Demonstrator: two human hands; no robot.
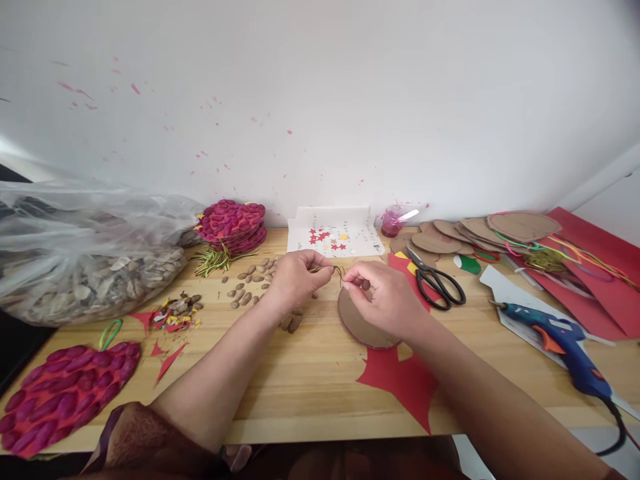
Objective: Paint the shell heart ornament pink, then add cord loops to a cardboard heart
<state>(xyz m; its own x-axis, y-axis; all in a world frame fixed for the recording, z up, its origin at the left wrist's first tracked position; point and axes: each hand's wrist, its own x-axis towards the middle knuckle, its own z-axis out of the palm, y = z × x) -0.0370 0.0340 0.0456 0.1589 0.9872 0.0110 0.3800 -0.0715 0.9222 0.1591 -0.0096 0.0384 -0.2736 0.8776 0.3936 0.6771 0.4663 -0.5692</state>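
Note:
Between my two hands runs a thin olive-brown cord (341,272), bent into a small loop above the table. My left hand (299,279) pinches one part of it between thumb and fingers. Its other part is pinched by my right hand (377,293), just to the right. Below my right hand lies a round cardboard disc (361,325) with a pinkish edge, partly hidden by that hand. A red paper scrap (400,383) with pointed cutouts lies under the disc's near side. Brown nutshells (245,293) are scattered beside and beneath my left hand.
Black-handled scissors (437,280) and a blue glue gun (560,343) lie to the right. Cardboard discs (475,233) are stacked behind them. A clear bag of shells (95,267), a magenta shell-covered piece (70,393) and another magenta stack (233,227) are left. White paper (360,240) holds small stars.

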